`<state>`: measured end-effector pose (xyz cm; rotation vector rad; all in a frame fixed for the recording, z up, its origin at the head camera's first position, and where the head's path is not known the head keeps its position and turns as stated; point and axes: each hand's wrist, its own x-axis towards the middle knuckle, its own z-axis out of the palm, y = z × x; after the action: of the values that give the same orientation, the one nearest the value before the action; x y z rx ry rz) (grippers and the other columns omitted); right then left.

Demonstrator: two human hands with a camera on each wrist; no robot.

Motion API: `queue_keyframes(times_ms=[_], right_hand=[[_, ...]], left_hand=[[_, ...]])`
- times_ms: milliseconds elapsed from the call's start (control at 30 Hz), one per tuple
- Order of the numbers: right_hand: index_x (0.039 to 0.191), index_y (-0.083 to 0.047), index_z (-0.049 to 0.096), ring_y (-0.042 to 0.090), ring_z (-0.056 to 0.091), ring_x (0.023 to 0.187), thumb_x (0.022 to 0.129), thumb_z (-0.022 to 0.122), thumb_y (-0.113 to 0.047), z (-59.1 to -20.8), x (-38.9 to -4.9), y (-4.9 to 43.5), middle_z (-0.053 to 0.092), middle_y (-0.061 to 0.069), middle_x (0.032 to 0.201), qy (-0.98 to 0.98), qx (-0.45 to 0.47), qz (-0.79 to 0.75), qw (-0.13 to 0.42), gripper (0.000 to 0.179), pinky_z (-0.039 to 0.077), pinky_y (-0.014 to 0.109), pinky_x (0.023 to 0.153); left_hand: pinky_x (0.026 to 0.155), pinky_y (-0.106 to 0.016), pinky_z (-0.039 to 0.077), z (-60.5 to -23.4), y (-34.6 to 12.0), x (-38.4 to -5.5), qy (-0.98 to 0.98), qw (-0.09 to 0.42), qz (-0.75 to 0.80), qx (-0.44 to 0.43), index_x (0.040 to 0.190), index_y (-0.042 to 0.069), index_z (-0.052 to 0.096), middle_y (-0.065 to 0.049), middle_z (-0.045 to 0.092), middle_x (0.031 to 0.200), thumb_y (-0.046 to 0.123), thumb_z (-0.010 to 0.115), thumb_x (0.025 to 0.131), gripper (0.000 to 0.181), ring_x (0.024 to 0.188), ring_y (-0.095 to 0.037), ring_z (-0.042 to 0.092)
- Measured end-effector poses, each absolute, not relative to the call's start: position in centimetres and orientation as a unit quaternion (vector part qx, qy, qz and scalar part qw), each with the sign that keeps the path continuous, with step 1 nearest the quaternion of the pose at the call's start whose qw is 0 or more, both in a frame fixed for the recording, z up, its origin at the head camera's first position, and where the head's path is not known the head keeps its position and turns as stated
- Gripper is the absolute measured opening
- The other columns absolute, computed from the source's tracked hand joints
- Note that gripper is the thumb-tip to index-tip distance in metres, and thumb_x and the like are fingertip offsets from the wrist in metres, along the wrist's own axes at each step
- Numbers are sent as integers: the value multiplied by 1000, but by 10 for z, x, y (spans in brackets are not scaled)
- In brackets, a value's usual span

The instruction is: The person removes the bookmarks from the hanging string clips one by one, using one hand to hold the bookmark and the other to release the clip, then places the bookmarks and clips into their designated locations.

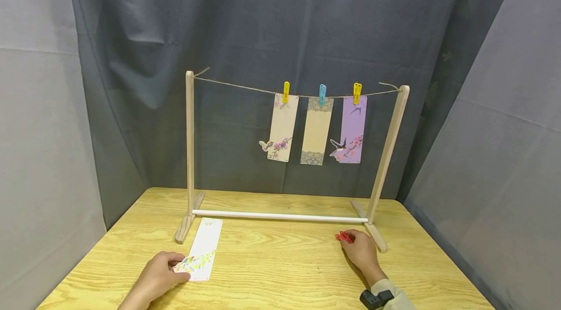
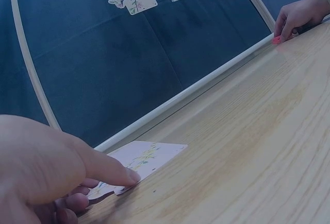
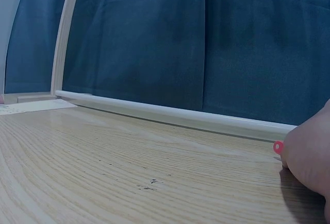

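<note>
1. At the near left, we find the left hand (image 1: 155, 276) at the near left corner of the white card (image 1: 206, 246). Thumb and fingers pinch that corner, the thumb laid over its upper face (the left wrist view shows this most plainly).
2. Just beyond stands the left post (image 1: 190, 144) of a wooden frame, upright on its foot.
3. The white card, printed with yellow flowers, lies on the wood-grain table (image 1: 271, 261), just right of that foot and on the near side of the white bar (image 1: 280, 216) joining the frame's two sides.
4. Along the string (image 1: 245, 87) we record three hanging cards, all right of its middle. First comes a cream card (image 1: 281, 127) under a yellow clip (image 1: 286, 92).
5. Next hangs a beige card (image 1: 316, 130) with patterned ends, under a blue clip (image 1: 322, 94).
6. Third is a lilac card (image 1: 354, 127), under a second yellow clip (image 1: 357, 93).
7. At the near right, the right hand (image 1: 361, 251) pinches a red clip (image 1: 344, 237) between its fingertips, low over the table; we cannot tell how the remaining fingers lie.
8. Just beyond that hand rises the right post (image 1: 390, 152), holding the string's other end.
</note>
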<state>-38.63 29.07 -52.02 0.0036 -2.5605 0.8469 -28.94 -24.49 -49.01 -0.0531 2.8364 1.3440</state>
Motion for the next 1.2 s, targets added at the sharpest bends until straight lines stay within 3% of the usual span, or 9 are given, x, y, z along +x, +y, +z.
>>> queue_keyframes(times_ms=[1200], right_hand=[[113, 3, 75, 34, 70, 89, 87, 77, -9, -517, -386, 287, 74, 15, 97, -933, -5, 297, 204, 29, 55, 52, 76]], left_hand=[[88, -52, 52, -490, -247, -290, 901, -1, 433, -15, 121, -4, 71, -13, 62, 114, 23, 91, 78, 55, 106, -33, 61]])
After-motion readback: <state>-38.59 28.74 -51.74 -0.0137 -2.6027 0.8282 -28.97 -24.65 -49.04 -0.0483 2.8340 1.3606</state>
